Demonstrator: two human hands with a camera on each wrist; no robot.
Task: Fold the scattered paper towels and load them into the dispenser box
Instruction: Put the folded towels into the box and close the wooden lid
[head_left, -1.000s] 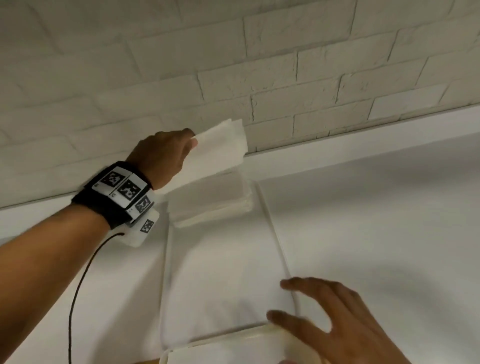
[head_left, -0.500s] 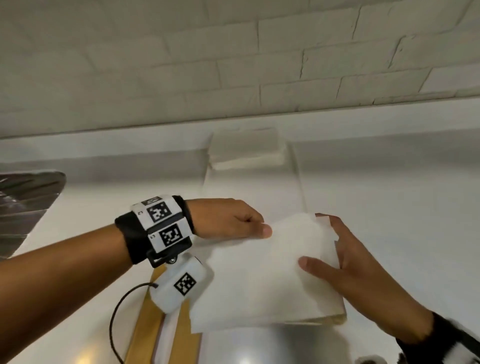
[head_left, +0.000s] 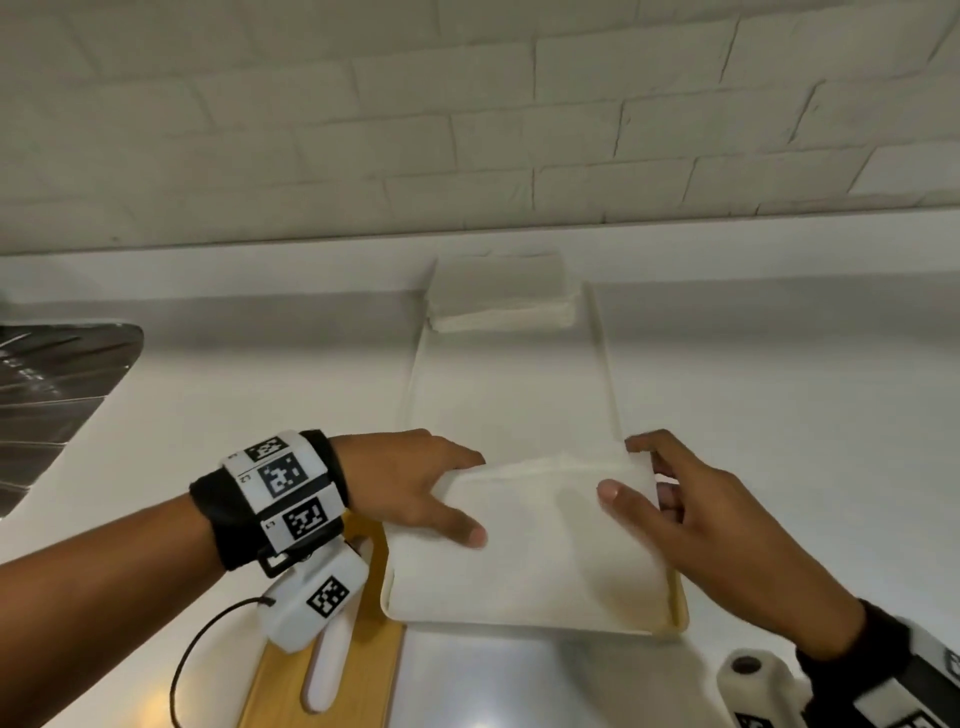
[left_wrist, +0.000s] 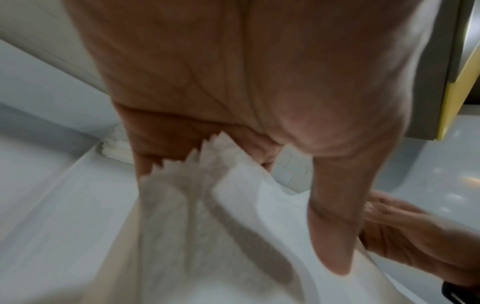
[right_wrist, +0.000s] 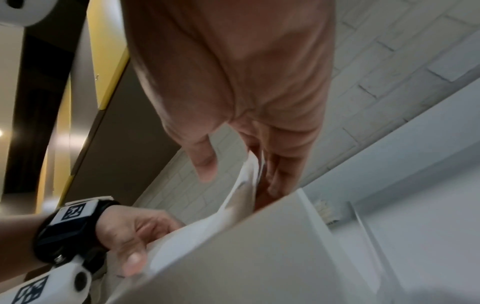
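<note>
A folded white paper towel (head_left: 540, 545) lies across the open top of the white dispenser box (head_left: 681, 616) at the lower centre. My left hand (head_left: 457, 499) pinches its left edge, thumb on top and fingers underneath. My right hand (head_left: 639, 467) pinches the right edge by the far corner. In the left wrist view the paper towel (left_wrist: 207, 205) runs out from under my fingers, with its serrated edge against the palm. The right wrist view has the paper towel (right_wrist: 207, 230) dipping behind the box wall (right_wrist: 259, 257). A stack of folded towels (head_left: 501, 296) sits at the back by the wall.
A thin clear tray (head_left: 605, 374) stretches from the back stack to the box. A wooden lid (head_left: 374, 670) with a white slot lies at the lower left, partly under my left wrist. A shiny metal object (head_left: 52, 395) sits at the far left. A white brick wall backs the counter.
My left hand carried a towel from the back stack toward me. Both hands now hold it at its two ends, lower and set onto the box opening.
</note>
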